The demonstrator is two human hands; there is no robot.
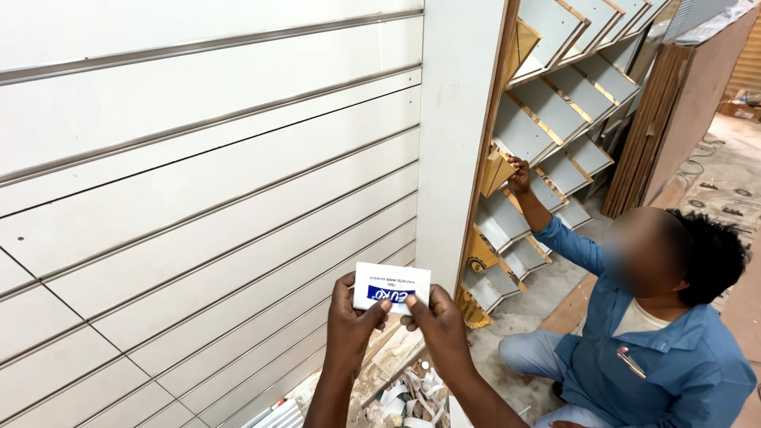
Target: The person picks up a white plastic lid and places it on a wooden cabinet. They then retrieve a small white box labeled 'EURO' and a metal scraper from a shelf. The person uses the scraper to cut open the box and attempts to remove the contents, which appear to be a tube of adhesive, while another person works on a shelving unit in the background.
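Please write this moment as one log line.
left hand + right hand: hold white box | co-worker's hand: on shelf

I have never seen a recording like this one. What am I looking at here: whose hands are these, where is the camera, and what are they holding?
The single picture comes from a camera worn on a person's head, looking down. The left hand and right hand belong to that person; together they hold a small white packet with a blue label in front of a white slatted wall panel. To the right, a co-worker in a blue shirt sits on the floor and reaches up to grey slanted shelves. Scraps lie below the hands.
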